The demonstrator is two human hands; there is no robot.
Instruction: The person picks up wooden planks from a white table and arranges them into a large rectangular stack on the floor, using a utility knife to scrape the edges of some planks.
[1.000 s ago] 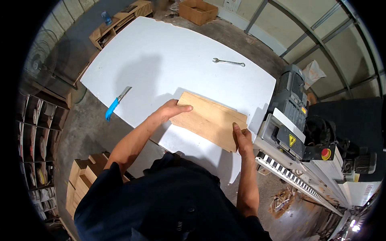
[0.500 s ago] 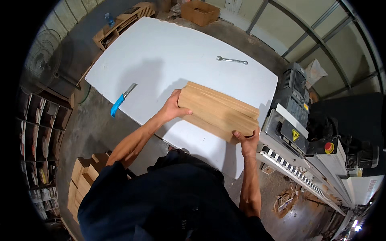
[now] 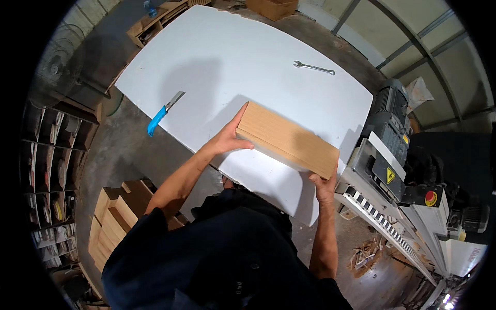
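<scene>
Between my two hands is a light-brown wooden block (image 3: pixel 289 138), held by its ends over the near right part of the white table (image 3: pixel 248 57). A broad, nearly flat face is turned up toward me. At its left end my left hand (image 3: pixel 231 135) grips, thumb along the near edge. My right hand (image 3: pixel 325 187) closes round the right end, its thumb at the near corner; its other fingers are mostly hidden. Left of the block lies a blue-handled utility knife (image 3: pixel 159 120) with its blade out. A metal wrench (image 3: pixel 314 67) rests on the far right of the table.
To the right, close to the table, stands a machine with a grey motor (image 3: pixel 390 106), a toothed track (image 3: pixel 380 223) and a red button (image 3: pixel 431 197). Wooden pieces (image 3: pixel 113 217) are at lower left, beside shelves (image 3: pixel 57 170). A fan (image 3: pixel 54 67) stands far left.
The wooden block has been turned in my hands: its grooved, stepped face was up before, and a flatter face is up now. Both hands still hold its ends.
</scene>
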